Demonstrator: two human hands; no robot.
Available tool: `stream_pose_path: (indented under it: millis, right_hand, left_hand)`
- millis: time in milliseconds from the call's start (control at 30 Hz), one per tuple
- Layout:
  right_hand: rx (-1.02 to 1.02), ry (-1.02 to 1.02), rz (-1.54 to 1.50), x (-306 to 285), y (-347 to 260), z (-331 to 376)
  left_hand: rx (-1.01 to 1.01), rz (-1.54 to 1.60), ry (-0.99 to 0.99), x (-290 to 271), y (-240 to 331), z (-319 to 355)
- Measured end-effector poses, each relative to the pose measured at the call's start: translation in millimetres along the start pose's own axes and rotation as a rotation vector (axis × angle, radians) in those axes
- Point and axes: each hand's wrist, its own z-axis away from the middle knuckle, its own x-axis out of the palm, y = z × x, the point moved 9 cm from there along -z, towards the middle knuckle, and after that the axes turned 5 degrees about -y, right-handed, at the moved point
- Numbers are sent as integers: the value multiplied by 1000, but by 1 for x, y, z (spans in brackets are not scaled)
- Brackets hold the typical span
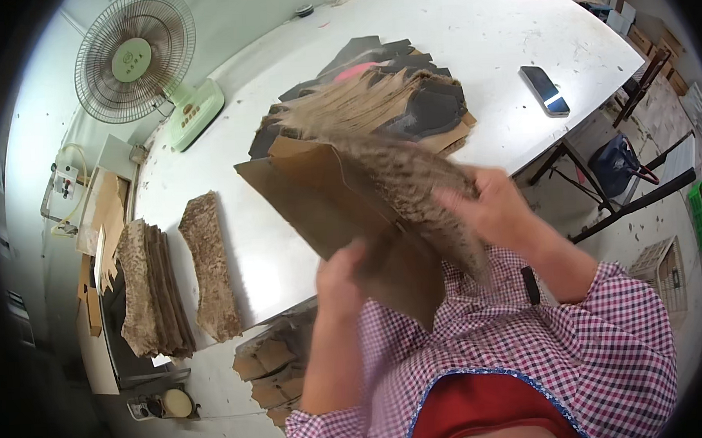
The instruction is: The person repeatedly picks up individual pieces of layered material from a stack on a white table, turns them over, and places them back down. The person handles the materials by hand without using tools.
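In front of my chest I hold a cut fur piece [416, 177] with curly brown pile. A smooth brown backing side [311, 205] faces up on its left. My left hand [340, 282] is closed on the lower left edge, thumb on top. Closed on the furry part at the right is my right hand [491, 209], somewhat blurred. Whether this is one folded piece or two together I cannot tell. Just beyond lies a big heap of stacked fur pieces [346, 102], with grey and black cut pieces [432, 106] among them.
At the left, a single fur strip [210, 264] lies beside a stack of fur strips [152, 290] on the white table [266, 254]. A green fan [132, 60] stands at the back left. A phone [545, 91] rests at the right. More brown pieces [267, 360] sit below the table edge.
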Motion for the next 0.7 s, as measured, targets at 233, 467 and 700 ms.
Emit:
stream_pose_path:
  millis: [233,467,700]
  right_hand:
    - [49,-38,-49,-9,46,-19]
    - [151,-298,-335,59,90,-15]
    - [161,-391,-278,63,100,-14]
  left_hand:
    - [9,224,-81,-10,-1,22]
    - [57,423,-283,34,-12,27]
    - [31,304,-168,26,-16,25]
